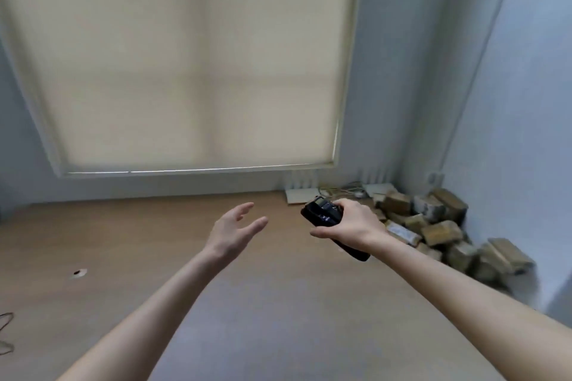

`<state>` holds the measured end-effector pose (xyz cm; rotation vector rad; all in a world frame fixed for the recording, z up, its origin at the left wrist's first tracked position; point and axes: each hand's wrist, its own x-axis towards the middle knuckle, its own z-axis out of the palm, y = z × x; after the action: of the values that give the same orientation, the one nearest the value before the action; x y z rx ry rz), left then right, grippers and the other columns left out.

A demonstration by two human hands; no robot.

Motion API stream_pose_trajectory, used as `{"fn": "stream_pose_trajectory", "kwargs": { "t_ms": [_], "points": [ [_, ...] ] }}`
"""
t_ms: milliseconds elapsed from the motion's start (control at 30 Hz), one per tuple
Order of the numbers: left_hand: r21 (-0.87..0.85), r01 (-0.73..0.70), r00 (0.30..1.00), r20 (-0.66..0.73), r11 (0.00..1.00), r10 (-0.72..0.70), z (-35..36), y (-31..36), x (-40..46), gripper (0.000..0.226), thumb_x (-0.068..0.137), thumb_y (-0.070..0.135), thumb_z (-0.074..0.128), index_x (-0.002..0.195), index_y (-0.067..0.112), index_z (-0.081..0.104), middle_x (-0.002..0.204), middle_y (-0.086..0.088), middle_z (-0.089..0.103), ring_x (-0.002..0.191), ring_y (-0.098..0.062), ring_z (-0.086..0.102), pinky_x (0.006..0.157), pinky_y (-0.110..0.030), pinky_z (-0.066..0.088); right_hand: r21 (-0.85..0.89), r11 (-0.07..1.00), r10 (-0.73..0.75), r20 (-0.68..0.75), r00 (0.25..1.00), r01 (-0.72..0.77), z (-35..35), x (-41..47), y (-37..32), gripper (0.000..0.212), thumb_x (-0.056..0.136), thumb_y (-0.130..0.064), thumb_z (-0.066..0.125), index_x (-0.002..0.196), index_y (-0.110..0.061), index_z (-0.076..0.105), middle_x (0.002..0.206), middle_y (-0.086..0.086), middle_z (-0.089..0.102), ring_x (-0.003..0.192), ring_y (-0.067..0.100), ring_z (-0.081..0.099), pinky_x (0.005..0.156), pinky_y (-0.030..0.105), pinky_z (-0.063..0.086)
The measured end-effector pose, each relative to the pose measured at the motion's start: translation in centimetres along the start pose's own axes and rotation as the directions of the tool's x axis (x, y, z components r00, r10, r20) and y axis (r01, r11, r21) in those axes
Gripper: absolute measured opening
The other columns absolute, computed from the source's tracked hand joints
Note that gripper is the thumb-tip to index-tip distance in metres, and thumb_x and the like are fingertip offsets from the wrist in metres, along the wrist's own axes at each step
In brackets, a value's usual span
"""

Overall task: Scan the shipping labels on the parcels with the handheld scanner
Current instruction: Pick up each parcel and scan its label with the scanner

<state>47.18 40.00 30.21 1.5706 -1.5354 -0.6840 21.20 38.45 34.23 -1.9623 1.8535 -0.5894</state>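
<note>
My right hand [349, 221] grips a black handheld scanner [323, 215], its small screen facing up and its handle sticking out below my wrist. My left hand [235, 230] hovers open to the left of the scanner, fingers spread and holding nothing. A heap of several brown parcels [439, 232] wrapped in tape lies on the wooden table in the right corner, beyond and to the right of my right hand. The picture is blurred and no label is readable.
The wooden table [154, 241] runs to a wall with a window covered by a beige roller blind [185, 65]. White devices and cables [346, 190] lie at the back by the wall. A cable hole [79, 272] and a dark cord [6, 331] show at the left.
</note>
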Motion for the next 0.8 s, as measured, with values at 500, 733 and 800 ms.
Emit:
{"fn": "stream_pose_trajectory", "kwargs": {
  "t_ms": [500,733,800],
  "points": [
    [-0.101,-0.154,0.895,0.406,0.983,0.182,38.8,16.1,11.7,0.059,0.091,0.042,0.071,0.142,0.017,0.056,0.137,-0.005,0.061,0.124,-0.020,0.056,0.107,-0.040,0.046,0.095,0.853,0.521,-0.225,0.823,-0.514,-16.5,3.2,36.5,0.071,0.065,-0.072,0.084,0.118,-0.030,0.063,0.114,-0.002,0.070,0.104,0.025,0.065,0.092,0.040,0.055],
    [-0.094,-0.105,0.864,0.484,0.990,0.137,50.4,14.8,21.4,0.059,0.092,0.045,0.067,0.144,0.022,0.051,0.137,-0.004,0.060,0.120,-0.019,0.057,0.103,-0.038,0.049,0.134,0.801,0.598,-0.187,0.779,-0.583,-15.6,12.2,45.7,0.068,0.064,-0.069,0.086,0.116,-0.032,0.061,0.114,-0.004,0.068,0.105,0.023,0.064,0.093,0.040,0.055],
    [-0.092,-0.079,0.855,0.506,0.993,0.115,53.2,14.1,24.4,0.059,0.093,0.046,0.066,0.145,0.023,0.050,0.137,-0.003,0.058,0.120,-0.017,0.056,0.101,-0.036,0.050,0.142,0.788,0.616,-0.173,0.769,-0.599,-15.4,15.5,47.9,0.057,0.063,-0.068,0.086,0.103,-0.036,0.061,0.108,-0.007,0.069,0.104,0.022,0.064,0.092,0.039,0.055]
  ]
}}
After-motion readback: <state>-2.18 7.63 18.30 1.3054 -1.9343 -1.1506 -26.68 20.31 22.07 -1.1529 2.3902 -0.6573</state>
